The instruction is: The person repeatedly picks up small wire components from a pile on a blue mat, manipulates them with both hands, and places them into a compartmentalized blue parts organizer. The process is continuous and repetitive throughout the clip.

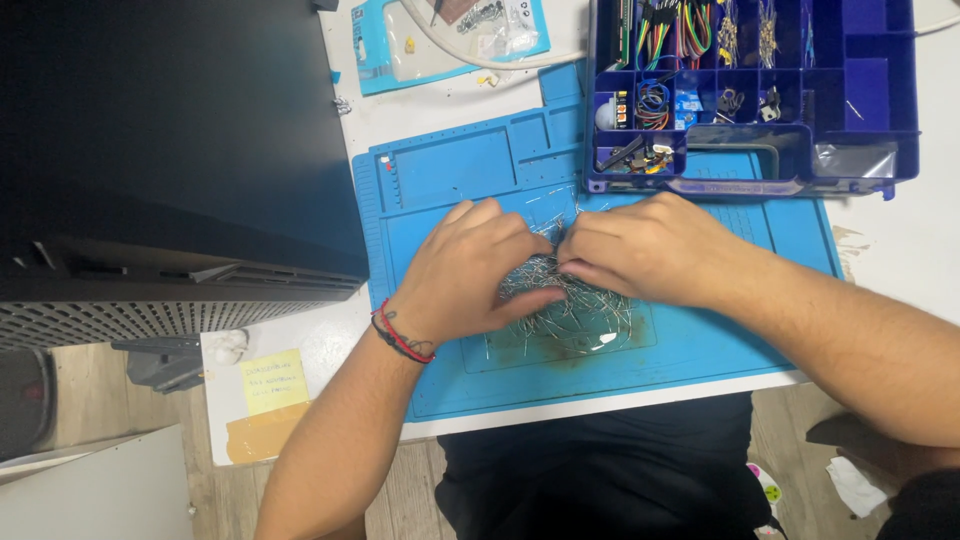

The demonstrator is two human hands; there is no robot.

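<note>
Wire pile [575,305] — both hands [560,265] pinching it on blue mat [700,350].

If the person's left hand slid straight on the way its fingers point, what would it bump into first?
Most likely the right hand: the left hand points right across the pile of thin metal pins, and their fingertips already almost meet there.

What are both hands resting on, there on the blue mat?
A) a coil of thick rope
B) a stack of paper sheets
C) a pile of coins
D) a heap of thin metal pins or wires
D: the left hand and right hand meet over a heap of thin silvery pins spread on the blue mat.
</note>
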